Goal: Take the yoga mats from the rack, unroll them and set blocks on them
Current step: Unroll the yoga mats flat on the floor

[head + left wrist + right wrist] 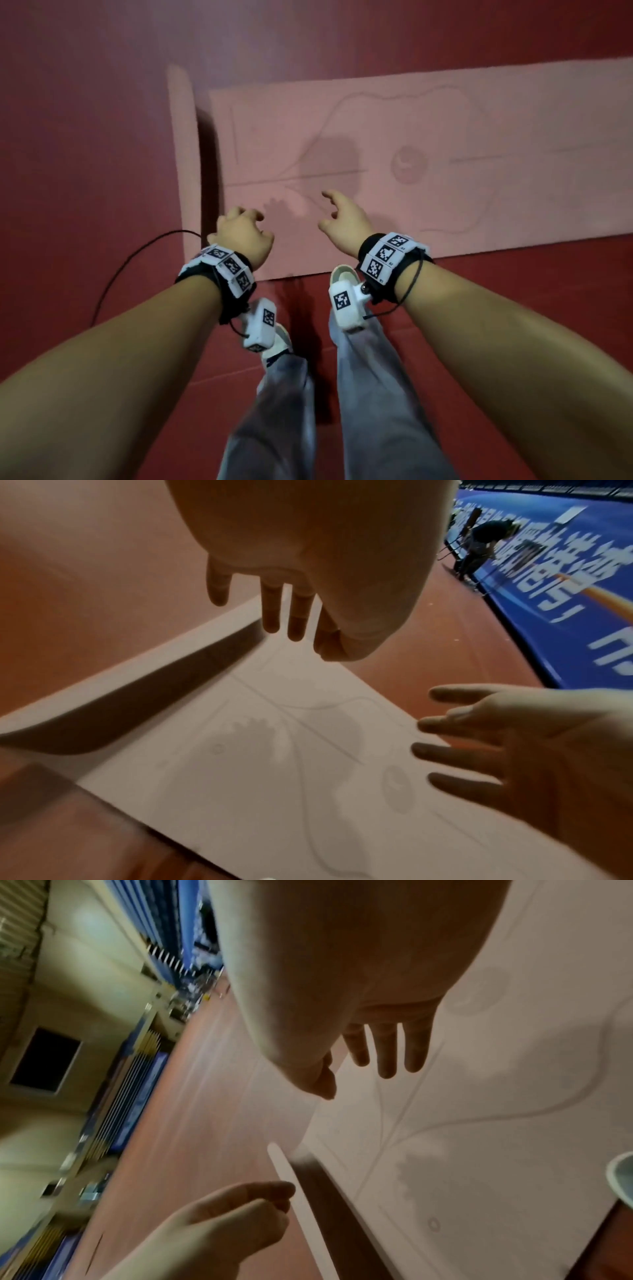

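Observation:
A pink yoga mat (445,164) lies unrolled flat on the red floor, printed with faint lines. Its left end (183,154) curls upward and casts a dark shadow. My left hand (245,233) hovers over the mat's near left corner, fingers loosely bent and holding nothing. My right hand (342,216) hangs beside it over the mat, fingers spread and empty. The left wrist view shows the left hand (291,610) above the curled end (137,691), with the right hand (514,750) over the mat (257,764). No block or rack is in view.
A black cable (137,253) loops across the red floor (85,137) left of the mat. My legs and white shoes (342,274) stand at the mat's near edge. A blue banner wall (565,574) lies far off, with another person (486,542) bent over beside it.

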A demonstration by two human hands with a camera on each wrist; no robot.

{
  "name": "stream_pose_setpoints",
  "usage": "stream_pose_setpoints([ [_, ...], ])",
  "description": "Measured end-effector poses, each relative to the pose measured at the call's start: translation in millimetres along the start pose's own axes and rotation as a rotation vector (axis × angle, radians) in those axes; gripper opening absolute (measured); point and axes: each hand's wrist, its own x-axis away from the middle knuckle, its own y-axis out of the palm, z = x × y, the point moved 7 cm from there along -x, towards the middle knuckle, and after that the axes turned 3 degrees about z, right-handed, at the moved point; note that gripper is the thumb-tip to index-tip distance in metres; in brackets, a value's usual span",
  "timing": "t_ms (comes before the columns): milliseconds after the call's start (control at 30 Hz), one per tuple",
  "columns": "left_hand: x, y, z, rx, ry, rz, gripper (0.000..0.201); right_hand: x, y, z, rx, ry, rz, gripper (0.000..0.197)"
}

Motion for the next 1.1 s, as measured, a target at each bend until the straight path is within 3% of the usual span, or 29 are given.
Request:
stream_pose_setpoints([
  [300,109.5,-62.6,215.4,0.066,0.364,-0.087,0.047,140.8,-180.7,46.1,-0.408,0.196,0.402,0.06],
  [500,201.0,-38.9,342.7,0.007,0.594,-0.133,0.045,247.5,-280.0,134.2,-0.616,0.282,0.637,0.055],
  [733,340.0,77.2,491.6,-0.08,0.773,-0.219,0.043,390.1,-352.3,321.2,-0.847,0.406,0.882,0.05],
  [933,504.1,212.4,605.2,-0.196,0.915,-0.34,0.045,544.7,-387.0,493.9,-0.994,0.563,1.02,0.049],
  [1100,605.0,308.7,689.5,-0.204,1.004,-0.437,0.045,650.8,-421.0,601.8,-1.069,0.638,1.162,0.048],
])
